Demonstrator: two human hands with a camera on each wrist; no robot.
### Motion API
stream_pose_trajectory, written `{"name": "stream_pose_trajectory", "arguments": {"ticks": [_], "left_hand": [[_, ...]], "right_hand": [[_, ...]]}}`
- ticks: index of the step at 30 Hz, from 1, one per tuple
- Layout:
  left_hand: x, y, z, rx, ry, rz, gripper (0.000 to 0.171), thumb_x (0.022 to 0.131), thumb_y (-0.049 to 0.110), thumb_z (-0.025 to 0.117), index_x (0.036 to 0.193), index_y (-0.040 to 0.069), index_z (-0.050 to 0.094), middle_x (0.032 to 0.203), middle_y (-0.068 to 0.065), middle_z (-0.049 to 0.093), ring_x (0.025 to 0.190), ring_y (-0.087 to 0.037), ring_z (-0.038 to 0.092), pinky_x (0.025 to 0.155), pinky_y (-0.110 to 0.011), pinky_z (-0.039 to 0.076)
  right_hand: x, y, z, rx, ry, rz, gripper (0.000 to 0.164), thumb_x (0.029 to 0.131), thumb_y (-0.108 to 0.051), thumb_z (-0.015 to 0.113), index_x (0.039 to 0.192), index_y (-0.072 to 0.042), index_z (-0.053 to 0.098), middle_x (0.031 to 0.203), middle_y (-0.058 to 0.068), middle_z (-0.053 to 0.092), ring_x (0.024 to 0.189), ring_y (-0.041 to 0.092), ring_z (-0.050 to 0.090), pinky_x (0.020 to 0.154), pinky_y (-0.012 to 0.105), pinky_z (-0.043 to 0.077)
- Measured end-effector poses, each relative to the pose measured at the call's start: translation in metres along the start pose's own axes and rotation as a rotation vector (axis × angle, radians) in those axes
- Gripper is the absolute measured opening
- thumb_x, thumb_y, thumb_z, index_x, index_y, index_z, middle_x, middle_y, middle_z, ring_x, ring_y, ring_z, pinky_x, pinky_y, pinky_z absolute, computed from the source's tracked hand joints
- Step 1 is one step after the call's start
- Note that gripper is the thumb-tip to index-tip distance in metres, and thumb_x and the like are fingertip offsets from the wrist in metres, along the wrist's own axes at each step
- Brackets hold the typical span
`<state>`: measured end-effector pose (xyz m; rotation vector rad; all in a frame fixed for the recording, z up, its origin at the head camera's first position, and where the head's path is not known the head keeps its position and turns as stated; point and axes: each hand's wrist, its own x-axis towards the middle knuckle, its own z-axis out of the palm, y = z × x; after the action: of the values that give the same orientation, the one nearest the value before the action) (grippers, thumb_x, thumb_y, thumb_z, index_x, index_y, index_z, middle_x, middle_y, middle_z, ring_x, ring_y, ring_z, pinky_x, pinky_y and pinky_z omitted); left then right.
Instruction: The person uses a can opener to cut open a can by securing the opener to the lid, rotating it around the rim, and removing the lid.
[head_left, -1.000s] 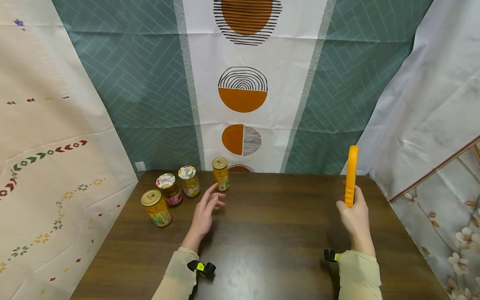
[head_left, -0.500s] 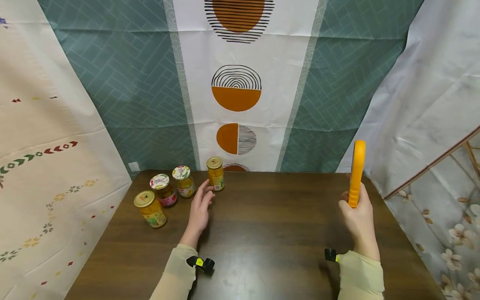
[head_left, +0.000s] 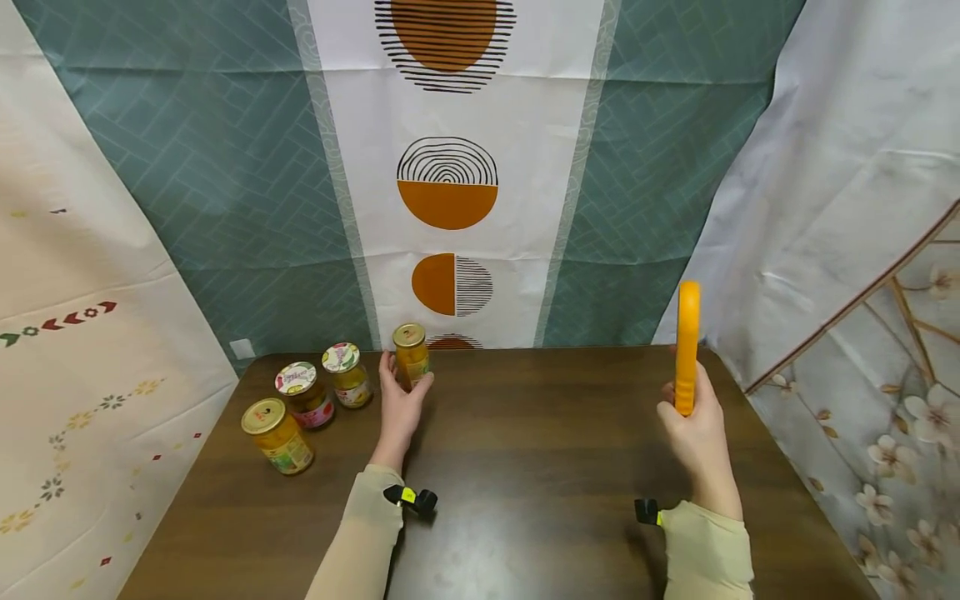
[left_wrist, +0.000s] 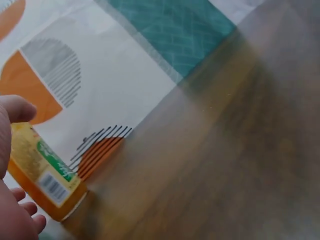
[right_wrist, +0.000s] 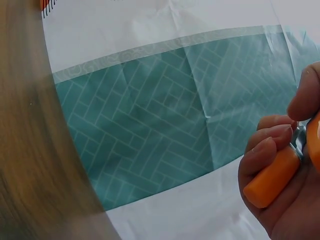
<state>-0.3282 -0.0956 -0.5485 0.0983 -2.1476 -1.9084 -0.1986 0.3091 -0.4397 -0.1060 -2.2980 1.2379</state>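
Note:
At the back of the table, my left hand (head_left: 400, 412) is spread around a yellow glass jar (head_left: 410, 350) with a gold lid. In the left wrist view, the thumb lies in front of the upper part of this jar (left_wrist: 42, 172) and the other fingers are lower down; firm contact cannot be made out. My right hand (head_left: 697, 442) grips an orange tool (head_left: 687, 350), held upright above the table's right side. The right wrist view shows the fingers curled round its orange handle (right_wrist: 274, 179), with a metal part beside it; the rest is cut off.
Left of my left hand stand a jar with a patterned white lid (head_left: 347, 377), a darker jar with a pink label (head_left: 306, 396) and a gold-lidded yellow jar (head_left: 277, 437). The brown table (head_left: 525, 467) ends at a patterned cloth (head_left: 480, 208) behind.
My left hand has moved forward from beside the gold-lidded jar, its thumb and fingers now apart on either side of it. The right hand keeps its grip on the orange tool. The view has shifted right.

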Motion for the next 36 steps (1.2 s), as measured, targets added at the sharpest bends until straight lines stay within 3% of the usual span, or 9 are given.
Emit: {"name": "stream_pose_trajectory", "arguments": {"ticks": [5,10,14,18,23,26,30,36], "left_hand": [[0.020,-0.009,0.013,0.019,0.040,-0.014,0.103,0.083,0.030,0.080,0.157,0.021,0.010,0.156,-0.011,0.029,0.139,-0.027,0.029,0.115,-0.055,0.023],[0.034,-0.012,0.021,0.092,0.073,0.004,0.087,0.082,0.032,0.081,0.149,0.017,0.029,0.136,-0.011,0.049,0.124,-0.027,0.046,0.108,-0.053,0.035],[0.037,-0.011,0.022,0.092,0.074,0.004,0.067,0.086,0.029,0.078,0.138,0.014,0.039,0.122,-0.009,0.054,0.114,-0.025,0.051,0.103,-0.051,0.040],[0.030,-0.010,0.021,0.071,0.061,0.020,0.061,0.087,0.025,0.078,0.134,0.014,0.041,0.119,-0.008,0.054,0.111,-0.024,0.052,0.101,-0.051,0.041],[0.007,-0.004,0.024,0.112,0.029,0.107,0.056,0.084,0.026,0.080,0.128,0.015,0.046,0.113,-0.005,0.059,0.105,-0.022,0.055,0.096,-0.051,0.045],[-0.015,0.010,0.031,0.132,-0.017,0.183,0.052,0.081,0.025,0.082,0.121,0.016,0.050,0.104,-0.004,0.063,0.095,-0.021,0.059,0.087,-0.049,0.049],[-0.051,0.037,0.051,0.130,-0.111,0.264,0.044,0.076,0.017,0.082,0.111,0.017,0.055,0.091,-0.001,0.064,0.081,-0.019,0.060,0.073,-0.044,0.051],[-0.101,0.064,0.088,0.090,-0.278,0.294,0.048,0.068,0.010,0.078,0.109,0.022,0.056,0.086,0.004,0.064,0.074,-0.015,0.058,0.066,-0.036,0.050]], "right_hand": [[0.001,0.001,0.003,-0.014,-0.013,-0.032,0.070,0.079,0.007,0.056,0.143,-0.019,0.045,0.094,0.009,0.054,0.080,0.019,0.049,0.071,0.036,0.040],[0.001,0.001,0.006,-0.022,-0.034,-0.062,0.071,0.077,0.006,0.057,0.144,-0.013,0.043,0.096,0.016,0.060,0.089,0.026,0.056,0.077,0.048,0.043],[0.002,-0.002,0.006,-0.072,-0.061,-0.079,0.077,0.076,0.004,0.060,0.147,-0.017,0.041,0.096,0.019,0.063,0.085,0.031,0.057,0.073,0.050,0.043],[0.001,-0.006,0.008,-0.151,-0.072,-0.093,0.083,0.074,0.001,0.063,0.150,-0.021,0.040,0.093,0.018,0.062,0.075,0.033,0.052,0.066,0.048,0.040],[-0.002,-0.014,0.012,-0.225,-0.110,-0.126,0.086,0.072,-0.002,0.064,0.150,-0.026,0.039,0.089,0.015,0.064,0.071,0.030,0.052,0.062,0.046,0.041],[-0.003,-0.021,0.017,-0.261,-0.141,-0.175,0.088,0.070,-0.003,0.064,0.150,-0.029,0.039,0.086,0.011,0.063,0.069,0.028,0.052,0.061,0.046,0.042],[-0.006,-0.036,0.025,-0.291,-0.198,-0.257,0.090,0.066,-0.005,0.064,0.149,-0.032,0.040,0.079,0.004,0.058,0.065,0.025,0.050,0.059,0.043,0.041],[-0.020,-0.054,0.037,-0.347,-0.281,-0.349,0.088,0.065,-0.011,0.063,0.145,-0.039,0.042,0.064,-0.005,0.044,0.058,0.017,0.044,0.053,0.036,0.038]]}}
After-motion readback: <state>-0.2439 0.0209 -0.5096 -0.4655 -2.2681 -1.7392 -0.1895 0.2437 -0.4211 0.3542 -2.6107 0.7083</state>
